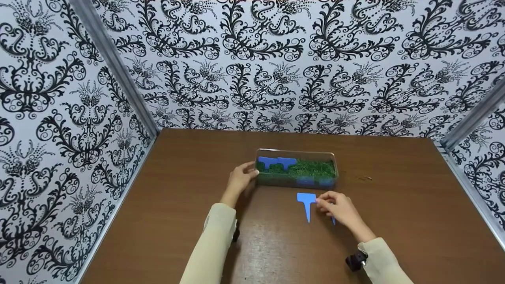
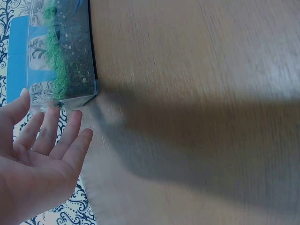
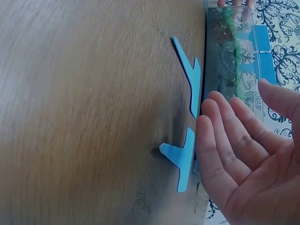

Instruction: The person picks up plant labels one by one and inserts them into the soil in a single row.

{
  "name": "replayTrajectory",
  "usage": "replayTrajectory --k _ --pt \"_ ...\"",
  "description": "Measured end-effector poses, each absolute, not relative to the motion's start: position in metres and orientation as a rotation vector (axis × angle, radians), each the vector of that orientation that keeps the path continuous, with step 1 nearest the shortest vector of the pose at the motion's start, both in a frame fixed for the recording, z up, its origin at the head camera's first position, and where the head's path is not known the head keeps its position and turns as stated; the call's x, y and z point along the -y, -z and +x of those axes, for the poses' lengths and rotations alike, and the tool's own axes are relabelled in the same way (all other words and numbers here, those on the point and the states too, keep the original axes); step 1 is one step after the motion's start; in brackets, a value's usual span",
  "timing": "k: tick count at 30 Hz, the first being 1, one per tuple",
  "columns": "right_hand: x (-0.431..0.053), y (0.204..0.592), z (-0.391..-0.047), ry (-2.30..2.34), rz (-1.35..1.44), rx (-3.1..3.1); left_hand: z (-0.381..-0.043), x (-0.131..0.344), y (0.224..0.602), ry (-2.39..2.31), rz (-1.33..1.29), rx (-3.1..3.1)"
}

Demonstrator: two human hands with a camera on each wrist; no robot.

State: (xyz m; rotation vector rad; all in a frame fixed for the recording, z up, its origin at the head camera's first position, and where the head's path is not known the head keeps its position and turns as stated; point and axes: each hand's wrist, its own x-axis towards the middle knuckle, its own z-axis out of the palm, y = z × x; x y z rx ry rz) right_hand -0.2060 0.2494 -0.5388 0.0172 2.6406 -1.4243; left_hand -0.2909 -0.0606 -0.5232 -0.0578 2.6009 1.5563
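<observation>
1. Left-hand grip (image 1: 238,180): fingers spread, thumb apart, at the left end of a clear plastic rectangular box (image 1: 276,181). Can't tell if it's touching.
2. Right-hand grip (image 1: 340,207): fingers loosely bent, thumb apart per right wrist view, nothing pinched. Fingertips at the right edge of a flat blue T-shaped tag (image 1: 306,198); contact unclear.
3. That tag lies on the brown wood-grain counter (image 1: 177,197), in front of the box, stem toward the person.
4. Second loose blue T-shaped tag (image 3: 185,159): just right of the first, mostly behind the hand in head view.
5. Box: dark speckled fill under green grass-like strands (image 1: 311,167). Two upright blue T-shaped tags (image 1: 287,161) stand side by side in its left half, crossbars up.
6. Behind the counter: black-and-white scroll-patterned wall (image 1: 260,79).
</observation>
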Motion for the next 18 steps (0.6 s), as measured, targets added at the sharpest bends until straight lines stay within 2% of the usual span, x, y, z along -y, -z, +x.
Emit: replayTrajectory --k 18 --pt "-0.2492 0.5356 -0.2022 1.384 0.01 -2.603 -0.2881 0.0605 0.5196 -1.58 -0.06 -2.576"
